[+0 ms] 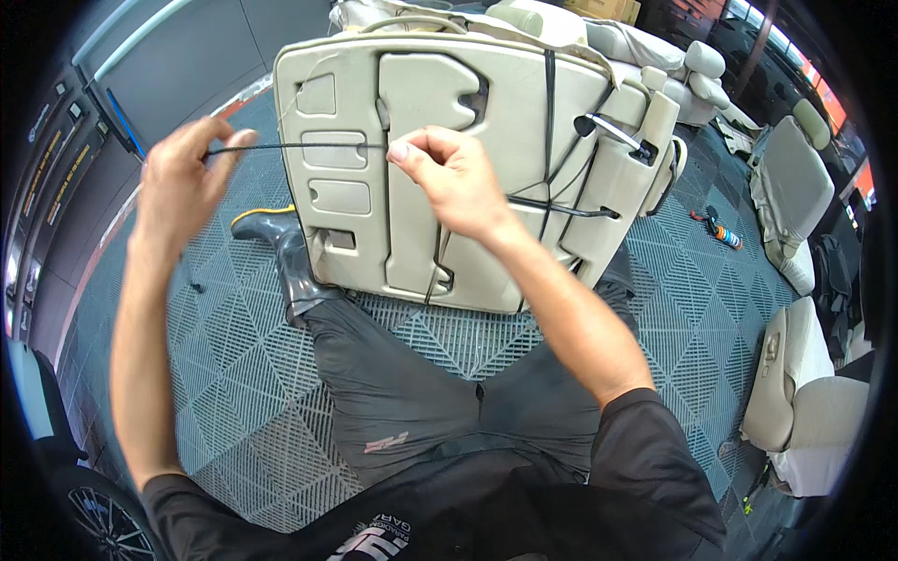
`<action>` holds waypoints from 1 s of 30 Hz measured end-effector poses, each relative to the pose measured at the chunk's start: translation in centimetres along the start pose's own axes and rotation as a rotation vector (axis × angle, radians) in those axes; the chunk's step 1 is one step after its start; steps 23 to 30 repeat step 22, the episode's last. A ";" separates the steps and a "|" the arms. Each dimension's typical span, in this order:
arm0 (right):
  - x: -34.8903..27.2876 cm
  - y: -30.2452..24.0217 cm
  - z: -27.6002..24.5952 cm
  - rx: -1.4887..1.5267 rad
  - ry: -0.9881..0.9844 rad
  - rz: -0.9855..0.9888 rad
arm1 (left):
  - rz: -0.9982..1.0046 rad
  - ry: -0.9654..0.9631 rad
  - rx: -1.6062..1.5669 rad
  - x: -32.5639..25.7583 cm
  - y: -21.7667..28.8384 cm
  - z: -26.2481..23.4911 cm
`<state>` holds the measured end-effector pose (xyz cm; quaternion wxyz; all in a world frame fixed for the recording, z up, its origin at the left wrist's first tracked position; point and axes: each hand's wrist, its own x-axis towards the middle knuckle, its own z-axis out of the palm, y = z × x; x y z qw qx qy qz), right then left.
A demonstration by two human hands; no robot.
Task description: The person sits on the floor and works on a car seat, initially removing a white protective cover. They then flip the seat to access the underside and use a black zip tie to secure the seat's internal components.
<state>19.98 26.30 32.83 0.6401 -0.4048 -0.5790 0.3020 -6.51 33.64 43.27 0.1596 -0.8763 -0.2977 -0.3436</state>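
A thin black cord (304, 146) runs taut and nearly level between my hands. My left hand (182, 173) is closed on its left end, out past the panel's left edge. Thumb and fingers of my right hand (454, 182) pinch the cord's other end. Behind it stands a beige car seat back (426, 93), its hard plastic rear side facing me, with recesses and slots. More black cord (548, 103) is wrapped around the seat back at the right and crosses there. A black metal rod (561, 208) and a lever sit at its right side.
The seat back stands between my booted legs on a grey-green grid floor (248, 383). Several beige car seats (795, 187) lie along the right. A small orange and blue coil (725, 236) is on the floor. A car wheel (108, 514) shows at lower left.
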 end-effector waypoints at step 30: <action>0.9 -3.6 -7.5 0.239 0.085 0.065 | -0.469 -0.806 -0.752 2.1 -3.0 7.0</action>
